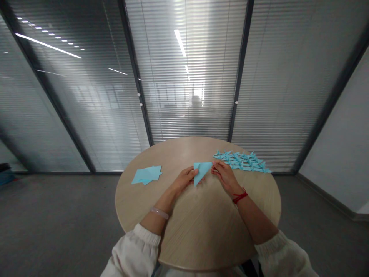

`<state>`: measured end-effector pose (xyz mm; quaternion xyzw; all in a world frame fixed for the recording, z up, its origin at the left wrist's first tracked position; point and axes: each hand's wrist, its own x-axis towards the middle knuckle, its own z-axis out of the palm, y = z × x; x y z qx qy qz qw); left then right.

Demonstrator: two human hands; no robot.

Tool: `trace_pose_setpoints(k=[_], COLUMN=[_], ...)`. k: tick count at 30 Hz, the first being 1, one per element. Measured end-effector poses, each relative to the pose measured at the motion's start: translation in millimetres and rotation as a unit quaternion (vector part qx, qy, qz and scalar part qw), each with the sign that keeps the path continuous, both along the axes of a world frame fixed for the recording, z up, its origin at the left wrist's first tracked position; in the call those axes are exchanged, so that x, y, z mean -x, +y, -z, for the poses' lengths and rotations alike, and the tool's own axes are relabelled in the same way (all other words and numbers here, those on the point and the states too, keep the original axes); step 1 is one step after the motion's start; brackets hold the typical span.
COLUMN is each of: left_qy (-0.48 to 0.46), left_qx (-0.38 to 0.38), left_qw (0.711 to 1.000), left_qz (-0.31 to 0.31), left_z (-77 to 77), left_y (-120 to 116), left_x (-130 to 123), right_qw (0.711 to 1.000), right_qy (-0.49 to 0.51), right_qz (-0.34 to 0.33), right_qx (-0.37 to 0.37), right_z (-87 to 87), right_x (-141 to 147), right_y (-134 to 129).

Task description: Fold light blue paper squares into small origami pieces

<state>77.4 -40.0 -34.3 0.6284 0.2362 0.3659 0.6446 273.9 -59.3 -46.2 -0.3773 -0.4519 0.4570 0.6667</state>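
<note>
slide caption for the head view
Left hand holds a blue paper triangle, right hand at its corner, over a round table.

Dim overall, brightest through the blinds (190, 69) beyond the left hand (184, 179) and right hand (226, 176), where white streaks (180, 43) glare. Soft shadow dulls the tabletop (201, 238) below them; outer posts (52, 96) slant, wide-angle stretched.
</note>
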Motion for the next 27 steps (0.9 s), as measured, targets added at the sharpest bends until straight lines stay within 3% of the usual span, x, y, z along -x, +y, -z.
trace_pose_setpoints(k=[3, 8, 12, 15, 19, 27], left_qy=[-0.001, 0.066, 0.163, 0.184, 0.095, 0.015], left_qx=[-0.002, -0.067, -0.168, -0.196, -0.163, -0.052], left_qw=[1.0, 0.994, 0.956, 0.945, 0.972, 0.988], left_qz=[0.002, -0.063, -0.175, -0.185, -0.141, -0.147], left_z=[-0.6, 1.0, 2.3, 2.6, 2.4, 7.2], left_y=[-1, 2, 4, 3, 4, 9], left_x=[-1, -2, -4, -5, -5, -2], right_qw=[1.0, 0.998, 0.996, 0.995, 0.994, 0.993], right_qy=[0.005, -0.023, -0.048, -0.068, -0.085, -0.065], right_qz=[-0.019, -0.064, -0.075, -0.068, -0.063, -0.101], right_qx=[-0.001, 0.014, 0.028, 0.017, 0.009, -0.011], right_z=[-0.2, 2.3, 7.7, 13.7, 19.8, 18.3], right_x=[1, 9, 22, 25, 22, 18], right_y=[-1, -3, -3, 2, 8, 7])
